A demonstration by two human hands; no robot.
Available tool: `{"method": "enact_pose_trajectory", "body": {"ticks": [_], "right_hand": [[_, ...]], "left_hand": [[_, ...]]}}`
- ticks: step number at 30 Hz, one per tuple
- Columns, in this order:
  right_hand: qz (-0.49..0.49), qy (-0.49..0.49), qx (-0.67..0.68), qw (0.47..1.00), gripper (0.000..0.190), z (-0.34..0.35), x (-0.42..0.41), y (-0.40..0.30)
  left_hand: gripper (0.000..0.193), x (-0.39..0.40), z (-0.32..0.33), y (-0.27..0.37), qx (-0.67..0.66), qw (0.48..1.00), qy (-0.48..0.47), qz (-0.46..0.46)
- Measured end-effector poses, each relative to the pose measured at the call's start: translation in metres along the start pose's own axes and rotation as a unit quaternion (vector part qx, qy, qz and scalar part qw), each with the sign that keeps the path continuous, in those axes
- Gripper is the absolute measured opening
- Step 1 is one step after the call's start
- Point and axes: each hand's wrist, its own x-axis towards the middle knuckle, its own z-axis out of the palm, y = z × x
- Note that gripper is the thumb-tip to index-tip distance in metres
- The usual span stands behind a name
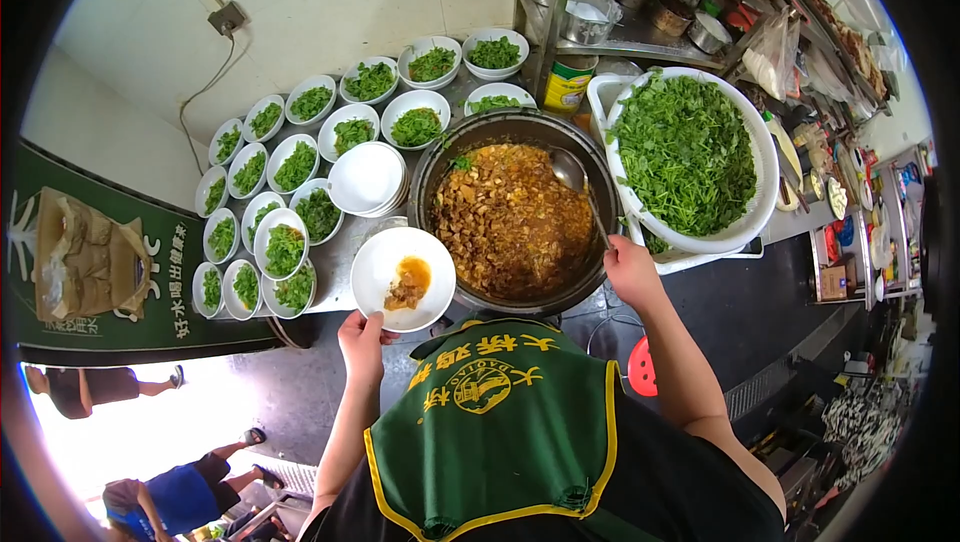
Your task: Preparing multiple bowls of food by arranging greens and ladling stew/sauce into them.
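My left hand (pixel 364 343) grips the near rim of a white bowl (pixel 367 272), in which lies a small portion of brown stewed meat with orange broth. In my right hand (pixel 632 272) is the handle of a metal ladle (pixel 571 167). The ladle's head rests inside a large dark pot (pixel 421 201) of chunky brown stew (pixel 510 234). Behind the held bowl stands a stack of white bowls (pixel 366 178); the top one has nothing in it. To the right of the pot, a white plastic basket (pixel 766 144) is heaped with chopped green herbs (pixel 682 152).
Many white bowls topped with greens (pixel 296 167) crowd the metal table at left, one resting on others (pixel 281 249). A yellow-green can (pixel 568 84) and a metal shelf with pots (pixel 637 47) stand behind. A red stool (pixel 642 368) is on the floor. Two people (pixel 172 497) are at lower left.
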Motion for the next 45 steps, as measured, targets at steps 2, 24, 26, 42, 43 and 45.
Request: {"method": "enact_pose_trajectory", "body": {"ticks": [2, 24, 26, 42, 43, 45], "right_hand": [[0.008, -0.05, 0.079, 0.996, 0.02, -0.004, -0.003, -0.017], [0.255, -0.282, 0.677, 0.63, 0.024, 0.01, 0.0, 0.024], [0.229, -0.296, 0.704, 0.604, 0.025, 0.005, -0.005, 0.026], [-0.002, -0.081, 0.09, 0.993, 0.021, 0.006, -0.021, -0.004], [-0.016, -0.102, 0.1, 0.99, 0.021, 0.005, -0.025, -0.008], [-0.022, -0.1, 0.073, 0.992, 0.019, 0.005, -0.029, -0.016]], "left_hand": [[0.016, -0.001, -0.001, -0.001, 0.002, 1.0, 0.0, 0.003], [0.015, -0.005, 0.002, -0.006, -0.001, 1.0, -0.006, -0.003], [0.016, -0.005, 0.003, -0.004, 0.007, 1.0, -0.008, -0.006], [0.018, -0.004, 0.008, -0.002, 0.028, 0.999, -0.025, -0.004], [0.018, -0.003, 0.007, -0.003, 0.025, 0.999, -0.026, -0.003], [0.018, -0.002, 0.006, -0.004, 0.022, 0.999, -0.027, -0.002]]}}
